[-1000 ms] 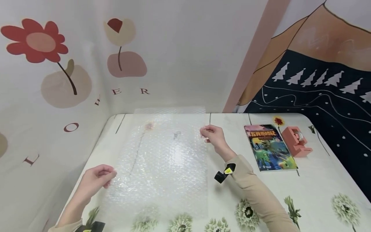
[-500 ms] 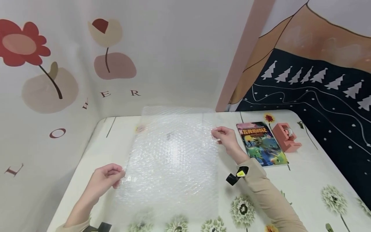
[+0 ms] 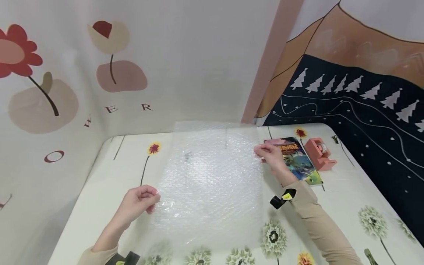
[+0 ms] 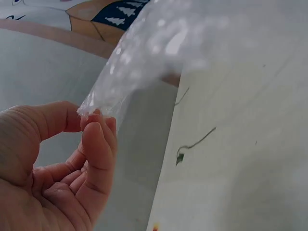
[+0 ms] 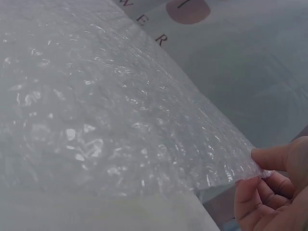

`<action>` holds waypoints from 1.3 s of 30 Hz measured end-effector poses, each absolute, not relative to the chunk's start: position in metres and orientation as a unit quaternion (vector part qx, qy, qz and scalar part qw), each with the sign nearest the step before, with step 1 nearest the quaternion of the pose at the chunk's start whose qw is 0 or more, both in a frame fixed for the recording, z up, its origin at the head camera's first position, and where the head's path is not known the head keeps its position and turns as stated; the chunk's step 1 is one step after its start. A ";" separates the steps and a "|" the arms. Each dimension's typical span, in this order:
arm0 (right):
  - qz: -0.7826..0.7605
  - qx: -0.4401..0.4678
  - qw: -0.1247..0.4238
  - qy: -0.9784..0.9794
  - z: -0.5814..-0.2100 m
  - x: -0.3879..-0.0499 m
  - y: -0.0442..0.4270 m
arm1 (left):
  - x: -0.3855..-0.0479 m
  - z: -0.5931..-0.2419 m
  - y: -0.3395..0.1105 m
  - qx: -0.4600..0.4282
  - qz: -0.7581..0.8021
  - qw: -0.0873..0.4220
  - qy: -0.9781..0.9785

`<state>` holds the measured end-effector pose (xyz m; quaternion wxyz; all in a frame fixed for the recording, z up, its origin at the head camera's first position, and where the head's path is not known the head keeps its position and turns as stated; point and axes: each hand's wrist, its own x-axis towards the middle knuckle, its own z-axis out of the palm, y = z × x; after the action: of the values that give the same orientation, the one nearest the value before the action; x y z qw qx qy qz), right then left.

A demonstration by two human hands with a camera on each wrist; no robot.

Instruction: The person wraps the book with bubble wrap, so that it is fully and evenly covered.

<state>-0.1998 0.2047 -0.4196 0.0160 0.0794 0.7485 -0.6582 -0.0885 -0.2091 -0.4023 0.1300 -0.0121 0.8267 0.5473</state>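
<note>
A clear sheet of bubble wrap (image 3: 208, 184) is stretched between both hands above the table. My left hand (image 3: 137, 204) pinches its left edge between thumb and fingers. In the left wrist view, the edge of the bubble wrap (image 4: 130, 62) rises from the fingertips of the left hand (image 4: 67, 159). Farther back, my right hand (image 3: 273, 158) pinches the right edge. The right wrist view shows thumb and forefinger of the right hand (image 5: 269, 178) on a corner of the bubble wrap (image 5: 106, 106). Whether the sheet's near end touches the table cannot be told.
A colourful book (image 3: 299, 165) lies at the right, partly hidden behind the right hand. Beside it stands a pink tape dispenser (image 3: 319, 154). The table (image 3: 344, 191) has a flower-printed cover, and printed curtains (image 3: 205, 73) hang behind and at the sides.
Both hands have moved right with the bubble wrap, uncovering a printed flower on the left. The right hand now overlaps the book. The head view has turned somewhat to the right.
</note>
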 end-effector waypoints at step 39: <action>-0.487 0.152 -0.004 0.860 -0.466 -0.231 0.241 | -0.100 -0.444 -0.147 -0.037 0.505 0.119 0.854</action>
<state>-0.2306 0.2409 -0.4656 -0.0036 0.1517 0.8601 -0.4871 -0.1001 -0.1466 -0.4444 0.1195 -0.0365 0.8543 0.5046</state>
